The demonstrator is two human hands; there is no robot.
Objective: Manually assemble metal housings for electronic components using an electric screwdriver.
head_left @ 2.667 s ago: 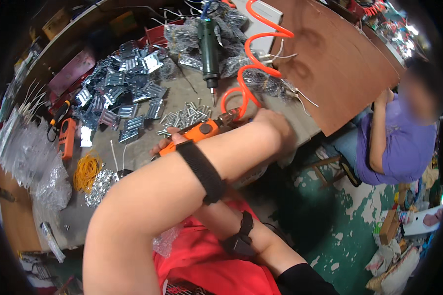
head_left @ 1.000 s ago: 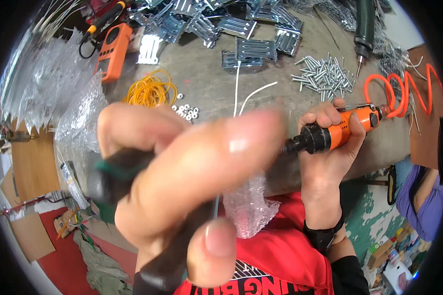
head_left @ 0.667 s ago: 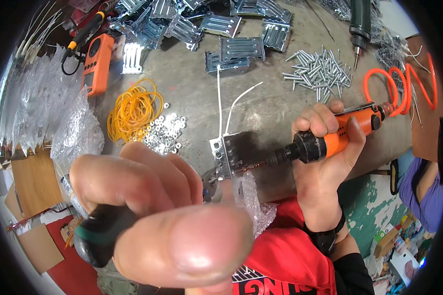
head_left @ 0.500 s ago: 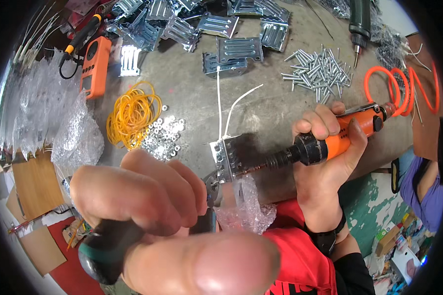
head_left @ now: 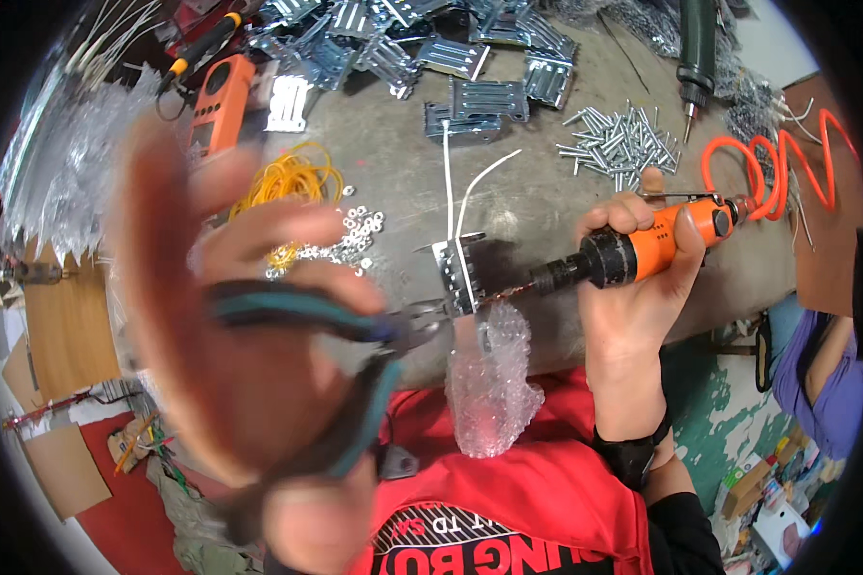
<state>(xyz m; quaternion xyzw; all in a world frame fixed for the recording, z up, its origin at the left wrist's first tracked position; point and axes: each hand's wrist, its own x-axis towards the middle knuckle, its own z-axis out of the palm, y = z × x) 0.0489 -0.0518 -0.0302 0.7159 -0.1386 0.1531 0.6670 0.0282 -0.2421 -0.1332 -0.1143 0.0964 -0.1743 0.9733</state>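
My left hand (head_left: 230, 345), blurred and close to the camera, grips pliers with teal handles (head_left: 355, 383). Their jaws clamp a small metal bracket (head_left: 455, 273) with white cable ties (head_left: 465, 192) sticking up from it. My right hand (head_left: 633, 297) holds an orange pneumatic screwdriver (head_left: 642, 251), its black nose and bit pointing left against the bracket. A clear plastic bag (head_left: 494, 383) hangs at the table edge just below the bracket.
On the grey table (head_left: 547, 326) lie a heap of metal brackets (head_left: 451, 57), a pile of screws (head_left: 618, 144), yellow rubber bands (head_left: 292, 187), small washers (head_left: 355, 235), an orange meter (head_left: 222, 101), a green driver (head_left: 697, 53) and a coiled orange hose (head_left: 786, 168). Another person (head_left: 825, 393) sits at the right.
My left hand has opened out across the view with the pliers. The bracket stays clamped and the screwdriver still presses on it.
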